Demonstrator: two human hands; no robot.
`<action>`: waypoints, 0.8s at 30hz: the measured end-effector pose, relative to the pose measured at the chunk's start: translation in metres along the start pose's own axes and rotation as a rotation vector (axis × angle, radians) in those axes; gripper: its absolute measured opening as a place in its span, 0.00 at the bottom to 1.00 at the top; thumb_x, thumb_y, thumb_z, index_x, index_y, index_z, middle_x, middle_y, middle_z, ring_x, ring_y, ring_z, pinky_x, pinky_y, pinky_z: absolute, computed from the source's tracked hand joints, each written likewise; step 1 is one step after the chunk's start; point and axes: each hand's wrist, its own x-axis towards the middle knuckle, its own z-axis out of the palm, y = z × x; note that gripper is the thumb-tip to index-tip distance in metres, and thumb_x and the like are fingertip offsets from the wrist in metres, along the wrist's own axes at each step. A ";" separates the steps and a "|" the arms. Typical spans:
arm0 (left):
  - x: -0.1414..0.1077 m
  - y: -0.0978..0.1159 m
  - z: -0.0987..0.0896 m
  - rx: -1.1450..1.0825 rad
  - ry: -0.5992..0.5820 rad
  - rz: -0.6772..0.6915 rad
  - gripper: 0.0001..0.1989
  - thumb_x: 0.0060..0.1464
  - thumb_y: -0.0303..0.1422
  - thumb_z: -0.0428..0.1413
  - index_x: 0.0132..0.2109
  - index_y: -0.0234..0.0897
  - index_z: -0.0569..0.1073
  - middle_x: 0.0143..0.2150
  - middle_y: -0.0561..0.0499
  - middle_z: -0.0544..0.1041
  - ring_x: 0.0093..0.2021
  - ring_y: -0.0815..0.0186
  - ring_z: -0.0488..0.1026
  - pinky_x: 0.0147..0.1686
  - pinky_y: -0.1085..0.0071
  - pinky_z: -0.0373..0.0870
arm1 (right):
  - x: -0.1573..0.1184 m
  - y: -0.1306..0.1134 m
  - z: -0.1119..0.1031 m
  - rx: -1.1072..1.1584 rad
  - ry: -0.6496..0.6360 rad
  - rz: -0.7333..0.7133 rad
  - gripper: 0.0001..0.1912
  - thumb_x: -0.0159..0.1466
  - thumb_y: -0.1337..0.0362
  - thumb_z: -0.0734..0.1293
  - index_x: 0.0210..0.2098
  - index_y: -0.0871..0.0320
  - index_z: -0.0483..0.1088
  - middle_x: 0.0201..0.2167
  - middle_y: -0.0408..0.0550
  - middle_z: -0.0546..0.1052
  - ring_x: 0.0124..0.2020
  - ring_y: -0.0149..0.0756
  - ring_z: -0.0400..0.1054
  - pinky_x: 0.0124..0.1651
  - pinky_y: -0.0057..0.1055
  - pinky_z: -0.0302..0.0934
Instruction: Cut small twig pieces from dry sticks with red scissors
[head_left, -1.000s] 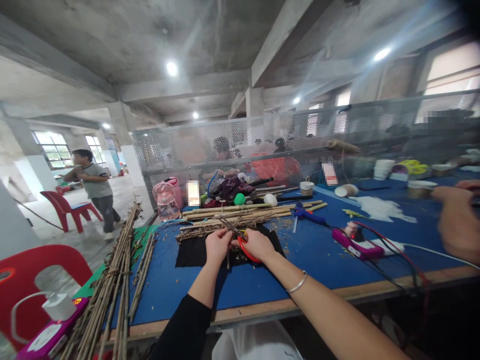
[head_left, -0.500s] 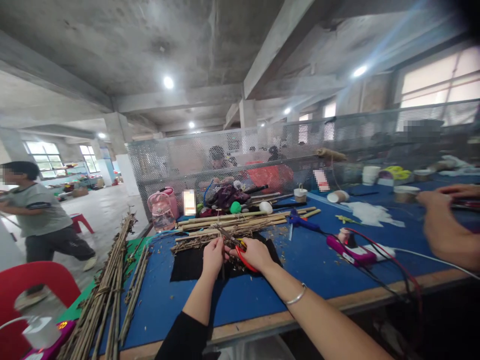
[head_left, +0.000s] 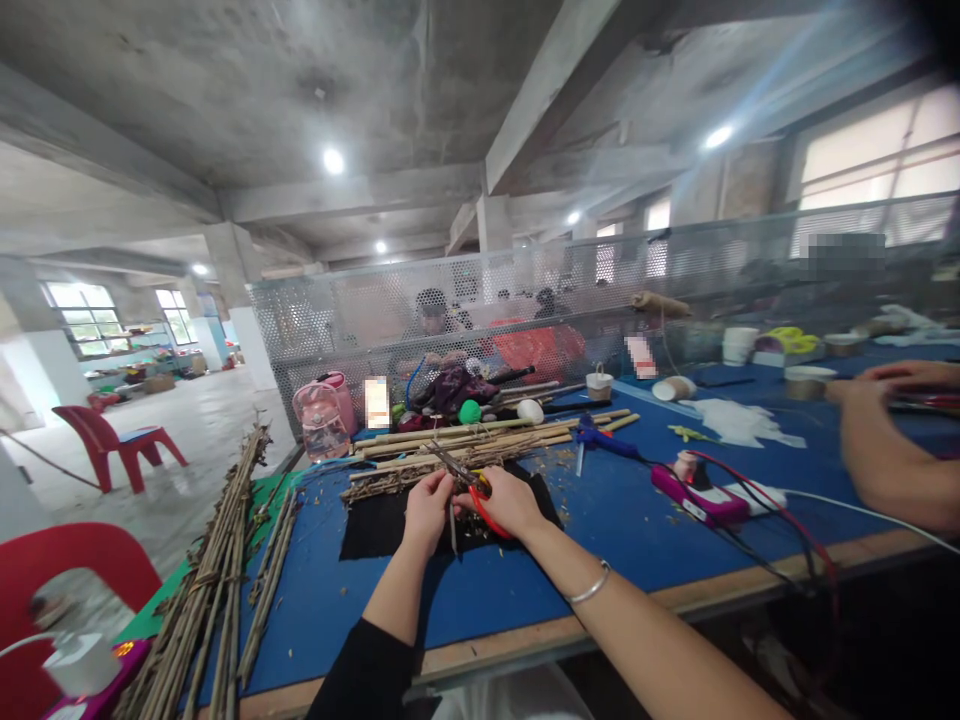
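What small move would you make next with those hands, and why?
Perhaps ease the scissors back toward the thin stem: the right hand holds them, the left hand seems to pinch the stem, and the blades point past the left fingertips.

Scissors (head_left: pixel 486 512): one
Red chairs (head_left: pixel 91 438): two
Power strips (head_left: pixel 697 498): two
Glue gun (head_left: pixel 611 440): one
Green ball (head_left: pixel 470 411): one
White ball (head_left: pixel 530 411): one
Bracelet (head_left: pixel 598 584): one

Ceiling lamps (head_left: pixel 333 160) glare above a dim, slightly blurred, edge-stretched view.
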 end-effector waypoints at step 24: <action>0.000 0.001 -0.004 -0.012 0.019 -0.013 0.18 0.36 0.43 0.61 0.32 0.33 0.72 0.26 0.52 0.72 0.22 0.73 0.66 0.21 0.78 0.62 | 0.000 0.000 0.005 -0.001 0.041 -0.055 0.24 0.52 0.45 0.65 0.37 0.58 0.64 0.38 0.51 0.70 0.41 0.40 0.63 0.39 0.31 0.53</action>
